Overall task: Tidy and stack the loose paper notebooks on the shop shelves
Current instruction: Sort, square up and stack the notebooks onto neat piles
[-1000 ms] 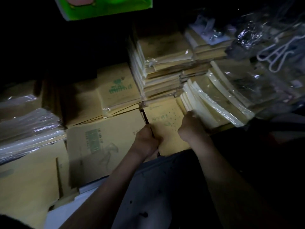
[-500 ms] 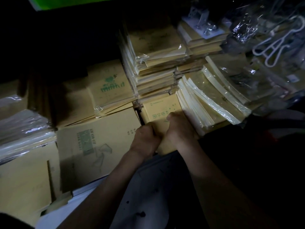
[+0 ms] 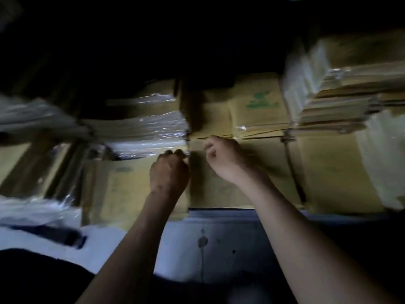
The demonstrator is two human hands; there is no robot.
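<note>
Brown paper notebooks lie in flat piles along the shelf, and the view is dim and blurred. My left hand [image 3: 168, 170] sits with its fingers curled at the gap between a left brown pile [image 3: 122, 185] and a middle brown pile [image 3: 219, 189]. It is right below a plastic-wrapped stack [image 3: 142, 130], and the blur hides whether it grips an edge. My right hand [image 3: 221, 156] hovers over the middle pile with loosely curled fingers and nothing visible in it. A notebook with green print [image 3: 258, 106] lies behind the middle pile.
A tall, partly wrapped stack of notebooks [image 3: 341, 93] stands at the right. More plastic-wrapped packs [image 3: 32, 119] sit at the far left. The pale shelf front [image 3: 219, 238] runs below the piles. The back of the shelf is dark.
The view has swung left and gone blurry. Both hands have left the small notebook stack at the right and now sit at the piles further left.
</note>
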